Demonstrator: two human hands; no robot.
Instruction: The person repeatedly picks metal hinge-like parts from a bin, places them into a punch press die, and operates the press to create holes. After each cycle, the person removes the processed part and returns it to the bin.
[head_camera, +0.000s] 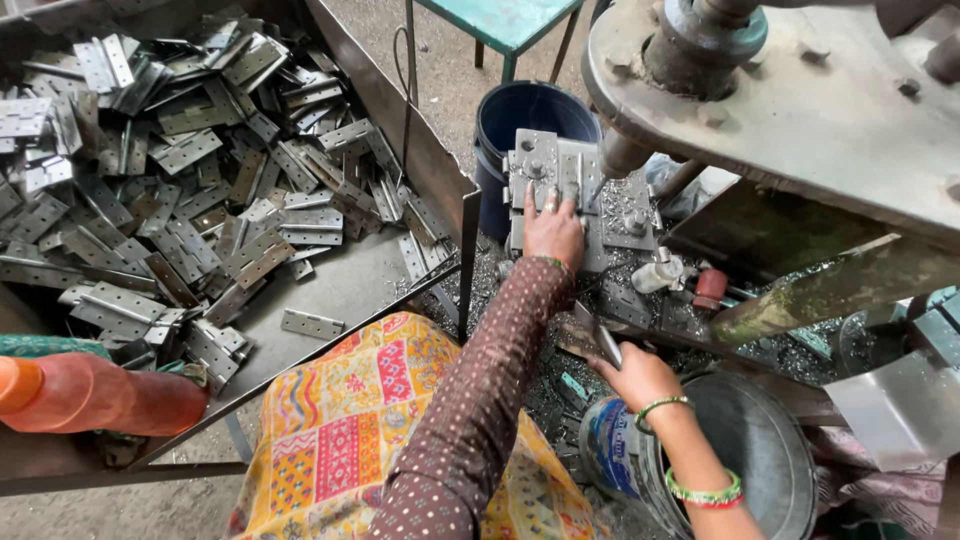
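Note:
My left hand (553, 228), in a brown dotted sleeve, reaches forward and rests its fingers on a flat metal hinge (570, 180) lying on the grey die block (530, 170) of the press. The press ram (622, 155) hangs just to the right of those fingers. My right hand (637, 375), with green bangles on the wrist, holds a second metal hinge (597, 338) by one end. It hovers above the rim of a grey metal bucket (770, 460) at the lower right.
A large steel tray (340, 290) on the left holds a heap of several hinges (170, 170). An orange bottle (90, 395) lies at its near edge. A dark blue bucket (520, 115) stands behind the die. The heavy press head (800, 90) overhangs the right side. Metal scraps litter the bed.

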